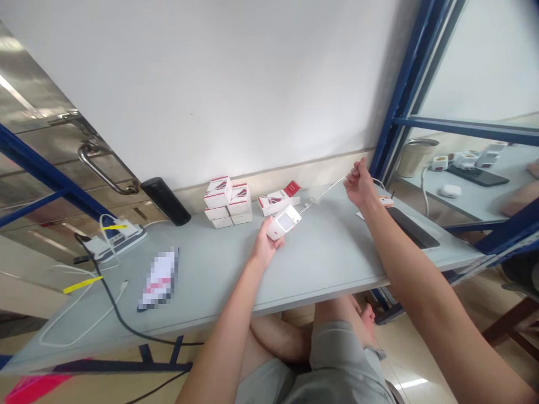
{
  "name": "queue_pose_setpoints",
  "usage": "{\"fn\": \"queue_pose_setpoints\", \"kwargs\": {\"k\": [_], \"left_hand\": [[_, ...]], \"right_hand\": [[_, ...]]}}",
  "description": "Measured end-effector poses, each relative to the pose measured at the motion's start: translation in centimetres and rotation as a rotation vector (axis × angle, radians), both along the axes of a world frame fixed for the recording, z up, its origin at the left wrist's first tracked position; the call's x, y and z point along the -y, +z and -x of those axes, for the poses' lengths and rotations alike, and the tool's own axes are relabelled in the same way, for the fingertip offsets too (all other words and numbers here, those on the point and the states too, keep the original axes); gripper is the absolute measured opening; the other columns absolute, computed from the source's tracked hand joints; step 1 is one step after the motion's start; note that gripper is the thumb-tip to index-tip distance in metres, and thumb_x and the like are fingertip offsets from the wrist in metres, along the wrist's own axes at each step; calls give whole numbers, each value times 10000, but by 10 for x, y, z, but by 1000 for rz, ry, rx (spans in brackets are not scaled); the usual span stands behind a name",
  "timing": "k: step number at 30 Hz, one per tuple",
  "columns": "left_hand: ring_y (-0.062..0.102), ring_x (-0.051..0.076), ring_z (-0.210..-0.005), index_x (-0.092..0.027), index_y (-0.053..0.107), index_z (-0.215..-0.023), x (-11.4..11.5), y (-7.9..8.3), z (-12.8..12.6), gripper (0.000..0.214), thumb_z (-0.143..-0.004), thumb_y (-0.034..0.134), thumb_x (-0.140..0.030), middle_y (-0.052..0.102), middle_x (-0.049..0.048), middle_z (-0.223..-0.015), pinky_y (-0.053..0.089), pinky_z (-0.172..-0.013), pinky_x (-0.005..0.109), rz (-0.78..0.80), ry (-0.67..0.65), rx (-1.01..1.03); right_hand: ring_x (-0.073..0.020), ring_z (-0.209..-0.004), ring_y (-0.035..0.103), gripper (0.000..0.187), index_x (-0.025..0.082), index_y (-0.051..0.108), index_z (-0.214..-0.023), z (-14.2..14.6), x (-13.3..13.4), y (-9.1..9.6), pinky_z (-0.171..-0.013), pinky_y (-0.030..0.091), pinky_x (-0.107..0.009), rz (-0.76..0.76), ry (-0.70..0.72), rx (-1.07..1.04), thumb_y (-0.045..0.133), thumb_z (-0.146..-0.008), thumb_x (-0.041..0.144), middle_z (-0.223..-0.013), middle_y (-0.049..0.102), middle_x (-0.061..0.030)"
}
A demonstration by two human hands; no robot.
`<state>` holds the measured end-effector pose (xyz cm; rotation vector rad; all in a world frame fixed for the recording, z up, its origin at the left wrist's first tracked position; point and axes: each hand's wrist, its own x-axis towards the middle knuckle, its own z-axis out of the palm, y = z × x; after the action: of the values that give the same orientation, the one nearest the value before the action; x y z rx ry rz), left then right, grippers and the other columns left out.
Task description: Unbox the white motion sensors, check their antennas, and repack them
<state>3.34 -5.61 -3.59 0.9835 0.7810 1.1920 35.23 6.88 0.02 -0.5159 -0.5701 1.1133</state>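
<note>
My left hand (264,247) is closed around a small white handheld device (284,222) with a grey panel on its face, held above the middle of the table. From the device's top end a thin, pale cord or rod (328,189) runs straight up to the right; which of the two it is I cannot tell. Its far end is pinched in the fingers of my right hand (360,182), raised near the wall. Behind the device lies a white and red box (273,202) with its red flap open. Small clear or white bits (311,201) are beside that box.
Several white and red boxes (229,202) are stacked by the wall, beside a black cylinder (165,201). On the left are a power strip (120,241), cables (113,303) and a blurred-out item (159,279). A dark flat device (412,227) lies right, near a blue frame (400,101).
</note>
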Motion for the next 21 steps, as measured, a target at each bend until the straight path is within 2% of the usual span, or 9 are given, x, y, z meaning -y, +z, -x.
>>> {"fn": "queue_pose_setpoints", "kwargs": {"k": [5, 12, 18, 21], "left_hand": [[572, 113, -615, -206, 630, -1079, 2, -1, 0, 420, -796, 801, -466, 690, 14, -891, 471, -632, 269, -36, 31, -40], [650, 156, -773, -228, 652, -1163, 9, 4, 0, 435, -835, 789, -478, 706, 48, -1067, 527, -726, 307, -91, 11, -165], [682, 147, -676, -233, 680, -1192, 16, 6, -3, 440, -849, 808, -477, 717, 10, -946, 512, -790, 323, -122, -24, -330], [675, 141, -649, -237, 676, -1216, 16, 6, -2, 423, -882, 765, -481, 708, -2, -908, 495, -767, 308, -128, -15, -359]], "right_hand": [[-34, -436, 391, 459, 228, 604, -818, -6, -2, -6, -389, 329, -167, 76, -41, -45, 891, -822, 586, -588, 430, 124], [-29, -427, 407, 468, 222, 513, -767, -4, -3, -9, -372, 330, -147, 142, -58, -79, 827, -913, 537, -607, 488, 110], [-57, -410, 373, 437, 234, 412, -747, -12, 4, -9, -354, 304, -171, 163, -21, -121, 646, -1044, 454, -572, 430, 101], [-66, -412, 339, 443, 235, 375, -731, -4, 8, -10, -365, 304, -178, 159, 31, -112, 633, -1043, 415, -570, 397, 98]]}}
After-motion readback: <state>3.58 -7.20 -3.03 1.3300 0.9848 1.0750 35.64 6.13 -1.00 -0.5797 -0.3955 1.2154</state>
